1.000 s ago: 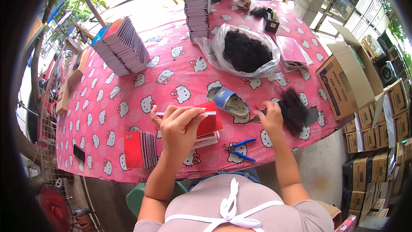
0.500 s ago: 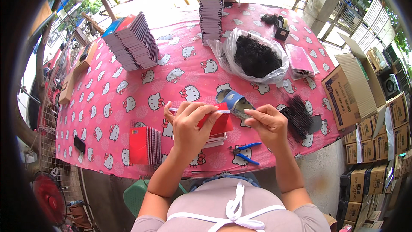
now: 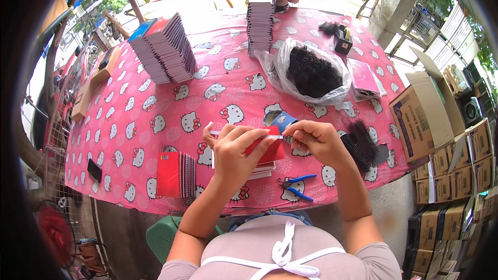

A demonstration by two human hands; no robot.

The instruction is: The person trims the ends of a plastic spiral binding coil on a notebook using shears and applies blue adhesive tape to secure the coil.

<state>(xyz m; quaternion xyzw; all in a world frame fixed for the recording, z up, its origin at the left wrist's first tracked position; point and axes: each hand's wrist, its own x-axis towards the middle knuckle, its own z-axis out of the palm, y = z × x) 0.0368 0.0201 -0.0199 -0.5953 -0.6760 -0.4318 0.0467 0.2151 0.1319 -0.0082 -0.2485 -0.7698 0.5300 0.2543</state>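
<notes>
Both hands now meet over the table's near edge; a second ago the right hand (image 3: 316, 140) lay out by the dark hair bundle (image 3: 360, 145) and the left hand (image 3: 236, 150) rested spread on the red booklet (image 3: 270, 150); now the left hand is curled round the red booklet's spine side, lifting it off the small stack beneath, and the right hand pinches a thin dark strip at the booklet's right edge, fingers narrow; blue roll (image 3: 280, 121) sits just behind the hands, same spot as half a second ago; blue-handled pliers (image 3: 295, 186) lie near the front edge, unmoved; red notebooks (image 3: 175, 175) stand just left of the left forearm; pink cartoon-cat tablecloth (image 3: 155, 119) covers the table; tall booklet stacks (image 3: 163, 49) far left and centre back; clear bag of dark hair (image 3: 311, 72) mid-right; another person's hands at the far stack (image 3: 259, 15); cardboard boxes (image 3: 430, 109) piled at the right; outdoors, trees behind.
</notes>
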